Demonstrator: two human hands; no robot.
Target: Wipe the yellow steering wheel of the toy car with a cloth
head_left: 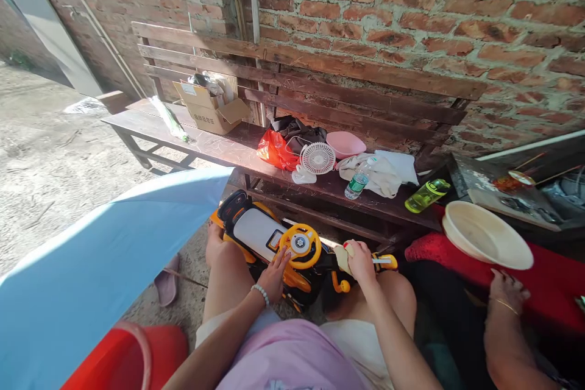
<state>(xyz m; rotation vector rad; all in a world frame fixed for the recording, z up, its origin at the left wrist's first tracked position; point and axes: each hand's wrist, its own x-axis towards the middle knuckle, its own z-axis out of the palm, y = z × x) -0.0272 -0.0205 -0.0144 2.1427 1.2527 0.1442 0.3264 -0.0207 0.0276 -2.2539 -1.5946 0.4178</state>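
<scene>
Box [205,114], beyond left hand [273,275]: flaps open, clear plastic inside. Left hand open, fingers extended on wheel [315,254]; right hand [361,261] grips cloth [342,258].

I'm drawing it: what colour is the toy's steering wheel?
The steering wheel is yellow-orange, pale in the middle: head view.

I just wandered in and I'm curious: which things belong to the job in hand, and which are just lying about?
In use:
pale cloth-like piece, in the right hand
ride-on toy, steering wheel under the left hand

Seemingly lying about, on the bench:
fan
cardboard box
pink basin
water bottle
</scene>
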